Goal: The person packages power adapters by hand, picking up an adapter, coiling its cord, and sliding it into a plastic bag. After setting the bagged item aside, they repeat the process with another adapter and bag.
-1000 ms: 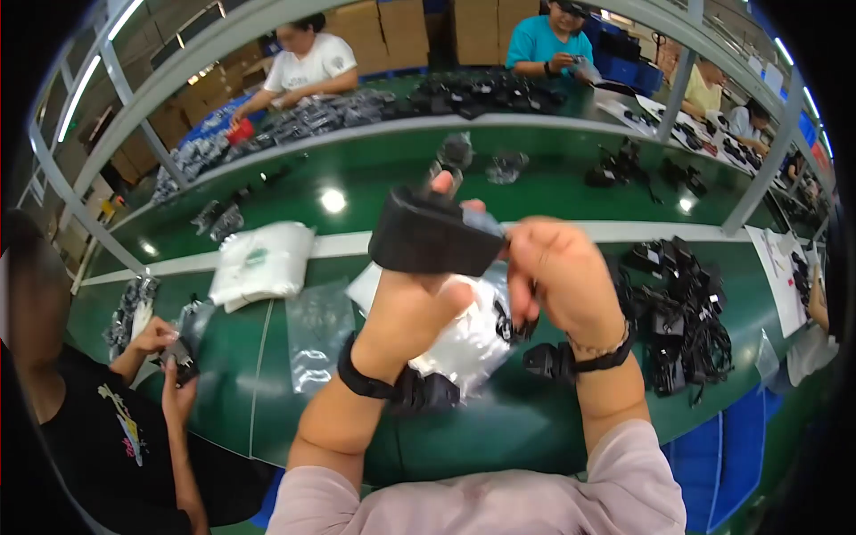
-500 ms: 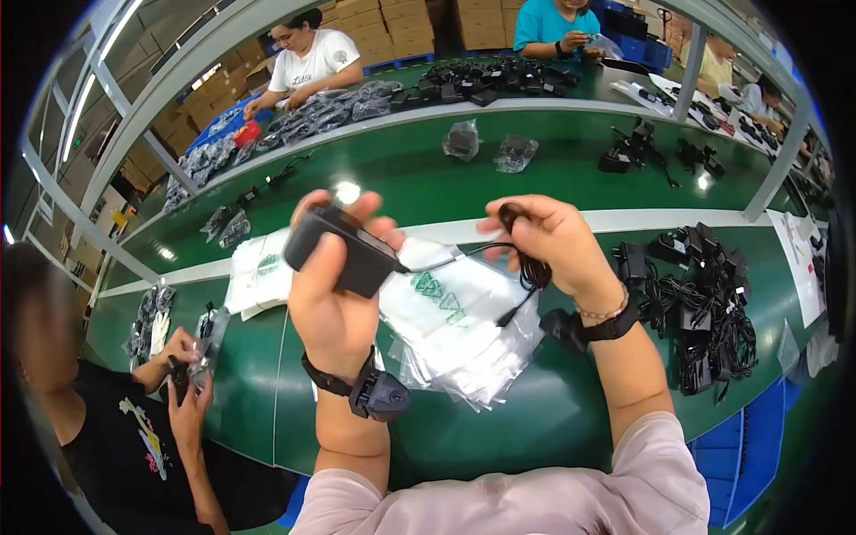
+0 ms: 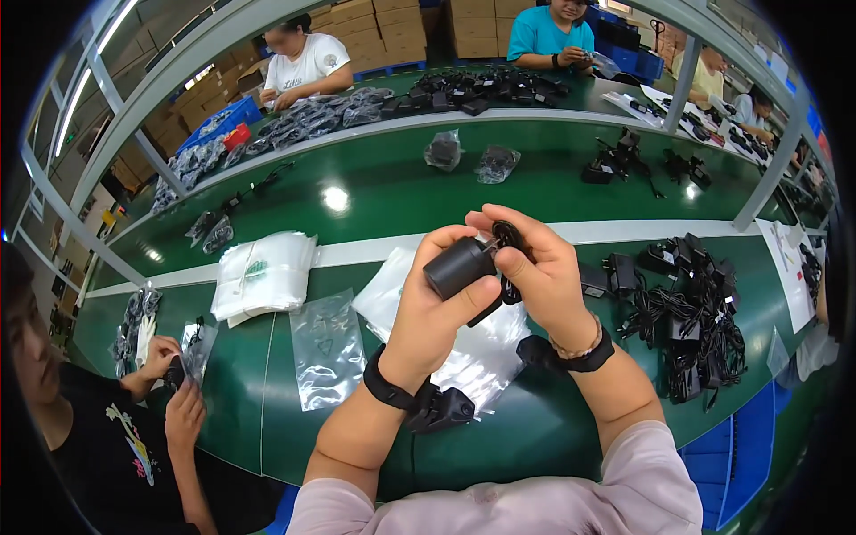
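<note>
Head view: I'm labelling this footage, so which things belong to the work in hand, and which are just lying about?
Seemingly involved:
black adapter, in the left hand
coiled black cable, in the right hand
plastic bags below them
adapter pile at right

Apparently lying about:
cardboard boxes
blue crate

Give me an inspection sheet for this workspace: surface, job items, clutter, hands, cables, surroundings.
Surface: green bench, glossy, with light reflections.
Job's things: black adapter, held above fanned plastic bags.
Clutter: flat clear bag and white bag stack, both to the left.
Hands: left hand grips the adapter; right hand holds the cable bundle.
Cables: black cable bundle, coiled; adapter pile at right, leads tangled.
Surroundings: co-worker in black at left, handling a small dark item; other people beyond the bench.
</note>
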Tool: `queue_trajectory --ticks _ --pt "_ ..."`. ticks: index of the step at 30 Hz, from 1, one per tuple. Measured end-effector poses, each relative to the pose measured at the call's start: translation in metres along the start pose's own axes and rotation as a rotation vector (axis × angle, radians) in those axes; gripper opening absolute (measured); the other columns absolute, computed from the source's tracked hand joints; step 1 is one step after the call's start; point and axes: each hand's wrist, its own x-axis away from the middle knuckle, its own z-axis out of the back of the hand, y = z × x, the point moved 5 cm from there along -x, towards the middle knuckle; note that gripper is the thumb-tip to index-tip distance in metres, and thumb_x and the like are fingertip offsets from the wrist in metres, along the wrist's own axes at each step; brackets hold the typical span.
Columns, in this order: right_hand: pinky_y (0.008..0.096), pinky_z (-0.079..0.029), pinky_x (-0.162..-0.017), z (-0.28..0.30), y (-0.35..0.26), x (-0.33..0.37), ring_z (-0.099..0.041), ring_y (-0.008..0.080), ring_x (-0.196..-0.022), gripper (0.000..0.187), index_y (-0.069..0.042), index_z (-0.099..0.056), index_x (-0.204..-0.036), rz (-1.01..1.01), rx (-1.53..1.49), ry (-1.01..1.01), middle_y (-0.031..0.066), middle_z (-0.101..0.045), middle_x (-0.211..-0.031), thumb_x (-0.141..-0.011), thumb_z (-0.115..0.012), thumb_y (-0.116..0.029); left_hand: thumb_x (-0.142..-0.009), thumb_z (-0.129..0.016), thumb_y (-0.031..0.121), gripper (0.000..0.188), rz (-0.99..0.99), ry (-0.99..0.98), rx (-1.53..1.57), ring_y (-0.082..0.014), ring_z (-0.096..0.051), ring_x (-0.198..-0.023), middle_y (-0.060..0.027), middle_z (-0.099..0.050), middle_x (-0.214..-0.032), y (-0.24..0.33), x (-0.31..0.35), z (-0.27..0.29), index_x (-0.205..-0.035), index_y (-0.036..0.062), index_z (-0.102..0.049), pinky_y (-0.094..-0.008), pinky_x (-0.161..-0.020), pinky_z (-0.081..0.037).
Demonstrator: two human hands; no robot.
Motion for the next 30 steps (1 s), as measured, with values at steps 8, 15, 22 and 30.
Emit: queue_trajectory --ticks 8,15,22,30 --pt "0.0372 -0.03 -0.101 -0.014 -0.007 0.005 -0.036 0.0314 -0.126 0.046 -0.002 -0.041 -0.13 0.262 0.27 -0.122 0.0158 -0.044 -0.132 -0.09 -0.051 -0.024 -0.073 -0.07 0.003 0.048 -0.132 0.035 -0.134 -0.0124 -0.053 -0.093 -0.0053 -0.052 -0.104 0.011 0.003 -0.001 -0.114 0.0059 -0.044 -0.0254 -0.078 -0.047" --pt "0.0389 -0.025 -0.103 -0.024 -0.014 0.003 -0.026 0.0344 -0.131 0.051 0.0 -0.038 -0.131 0.333 0.388 -0.068 0.0186 -0.036 -0.137 -0.093 -0.044 -0.033 -0.069 -0.07 -0.003 0.052 -0.178 0.196 -0.276 -0.0137 -0.056 -0.088 -0.0068 -0.055 -0.098 0.011 0.005 0.004 -0.113 0.0042 -0.043 -0.026 -0.076 -0.049" --pt "0.037 -0.033 -0.099 -0.011 -0.006 0.001 -0.044 0.0275 -0.118 0.049 0.004 -0.045 -0.124 -0.104 0.404 -0.132 0.0184 -0.047 -0.126 -0.094 -0.041 -0.035 -0.067 -0.067 -0.008 0.049 -0.719 0.373 -0.608 -0.0158 -0.059 -0.083 -0.0105 -0.057 -0.094 0.042 0.011 0.027 -0.11 0.0018 -0.045 -0.0285 -0.074 -0.05" --pt "0.0273 -0.046 -0.08 -0.027 0.05 0.021 -0.058 0.0154 -0.093 0.026 0.002 -0.054 -0.108 -0.729 -0.82 0.022 0.0109 -0.06 -0.101 -0.093 -0.042 -0.015 -0.066 -0.063 -0.011 0.046 -0.569 0.212 -0.253 -0.0175 -0.06 -0.084 -0.0104 -0.058 -0.095 0.035 0.006 0.026 -0.107 0.0012 -0.046 -0.0302 -0.074 -0.05"
